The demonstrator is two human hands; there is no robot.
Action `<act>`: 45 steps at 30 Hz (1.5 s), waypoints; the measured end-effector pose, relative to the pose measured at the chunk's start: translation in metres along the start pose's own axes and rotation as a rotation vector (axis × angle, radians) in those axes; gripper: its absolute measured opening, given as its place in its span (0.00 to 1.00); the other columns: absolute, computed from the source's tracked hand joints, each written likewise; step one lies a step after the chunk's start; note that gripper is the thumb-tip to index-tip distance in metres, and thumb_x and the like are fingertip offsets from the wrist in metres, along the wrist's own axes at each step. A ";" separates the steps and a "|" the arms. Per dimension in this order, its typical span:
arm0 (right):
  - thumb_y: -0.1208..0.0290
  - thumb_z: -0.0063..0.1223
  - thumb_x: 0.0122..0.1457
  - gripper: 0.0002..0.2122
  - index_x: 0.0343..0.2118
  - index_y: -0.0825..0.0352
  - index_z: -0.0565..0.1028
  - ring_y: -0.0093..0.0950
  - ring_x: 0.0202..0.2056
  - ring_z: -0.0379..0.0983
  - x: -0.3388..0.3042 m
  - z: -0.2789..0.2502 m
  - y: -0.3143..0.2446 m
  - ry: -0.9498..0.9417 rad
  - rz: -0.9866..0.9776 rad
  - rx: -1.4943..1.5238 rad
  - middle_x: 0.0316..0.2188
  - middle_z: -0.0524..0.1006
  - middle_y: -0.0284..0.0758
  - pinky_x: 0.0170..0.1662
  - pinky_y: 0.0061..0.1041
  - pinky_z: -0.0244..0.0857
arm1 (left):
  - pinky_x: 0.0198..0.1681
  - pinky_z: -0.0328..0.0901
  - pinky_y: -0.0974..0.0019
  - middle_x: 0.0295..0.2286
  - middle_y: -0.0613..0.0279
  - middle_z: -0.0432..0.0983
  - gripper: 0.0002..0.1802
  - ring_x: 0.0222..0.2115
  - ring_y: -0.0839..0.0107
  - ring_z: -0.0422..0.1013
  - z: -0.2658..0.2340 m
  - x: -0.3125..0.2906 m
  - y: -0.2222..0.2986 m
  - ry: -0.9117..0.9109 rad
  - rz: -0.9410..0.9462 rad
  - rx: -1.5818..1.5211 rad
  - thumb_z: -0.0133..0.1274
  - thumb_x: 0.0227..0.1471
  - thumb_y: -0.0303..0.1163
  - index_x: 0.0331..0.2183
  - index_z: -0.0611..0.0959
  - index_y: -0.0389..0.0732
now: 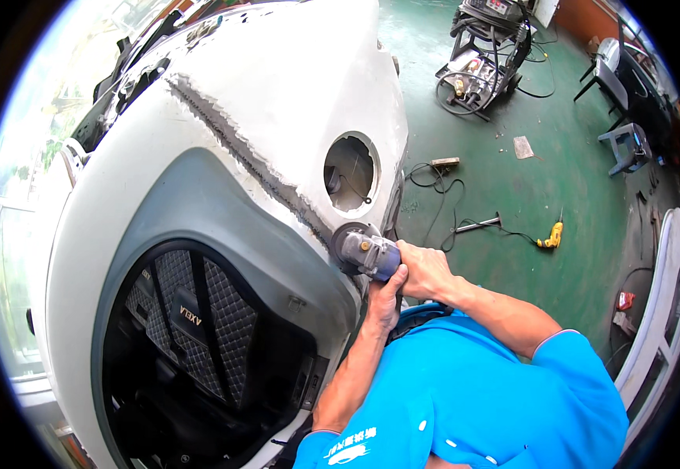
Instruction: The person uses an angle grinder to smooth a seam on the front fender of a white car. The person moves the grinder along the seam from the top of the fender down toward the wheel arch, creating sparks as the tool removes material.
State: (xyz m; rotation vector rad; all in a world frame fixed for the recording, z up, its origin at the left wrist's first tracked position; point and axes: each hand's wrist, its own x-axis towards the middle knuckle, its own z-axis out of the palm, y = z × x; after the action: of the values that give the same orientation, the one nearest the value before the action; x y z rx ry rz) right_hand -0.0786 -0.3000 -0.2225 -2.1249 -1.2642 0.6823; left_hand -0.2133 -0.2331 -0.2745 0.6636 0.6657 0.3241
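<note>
At the seam (254, 172), a grinder (368, 252); both hands (424, 270) grip it.

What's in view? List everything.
Grinder: one, grey and blue, centre
Car: one, white, left
Quilted upholstery: some, black, in car
Wheeled machine: one, dark, top right
Chair, stool: one each, greyish, right
Drill: one, yellow, floor
Cables: several, black, floor
Bar: one, silver, floor
Power strip: one, pale, floor
Scraps: several, mixed, floor
Loose panel: one, white, right
Floor: one, green, right
Shirt: one, blue, bottom
Left fingers, right fingers: two sets, bare, on grinder
</note>
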 end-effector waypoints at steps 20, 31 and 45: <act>0.70 0.61 0.44 0.19 0.39 0.69 0.68 0.54 0.36 0.78 0.011 -0.021 -0.022 0.003 -0.072 -0.078 0.34 0.79 0.48 0.36 0.53 0.70 | 0.62 0.61 0.61 0.54 0.58 0.73 0.32 0.55 0.68 0.69 0.022 -0.006 0.024 -0.020 0.097 -0.053 0.66 0.57 0.37 0.58 0.74 0.33; 0.68 0.60 0.47 0.18 0.40 0.66 0.68 0.57 0.36 0.76 0.023 -0.024 -0.024 0.033 -0.095 -0.056 0.34 0.80 0.49 0.35 0.55 0.68 | 0.61 0.63 0.61 0.53 0.56 0.75 0.32 0.54 0.67 0.71 0.017 0.004 0.035 -0.031 0.115 -0.010 0.66 0.57 0.37 0.57 0.74 0.31; 0.71 0.60 0.44 0.18 0.38 0.69 0.69 0.52 0.36 0.79 0.018 -0.034 -0.031 -0.009 -0.070 -0.121 0.32 0.79 0.47 0.35 0.50 0.70 | 0.62 0.63 0.58 0.55 0.60 0.72 0.34 0.57 0.66 0.69 0.020 0.002 0.028 -0.044 0.085 -0.090 0.65 0.58 0.37 0.60 0.70 0.37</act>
State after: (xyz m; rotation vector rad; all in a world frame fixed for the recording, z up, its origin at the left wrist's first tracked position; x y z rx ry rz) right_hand -0.0672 -0.2792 -0.1792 -2.1649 -1.4100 0.6001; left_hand -0.2006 -0.2209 -0.2450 0.6121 0.5787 0.4146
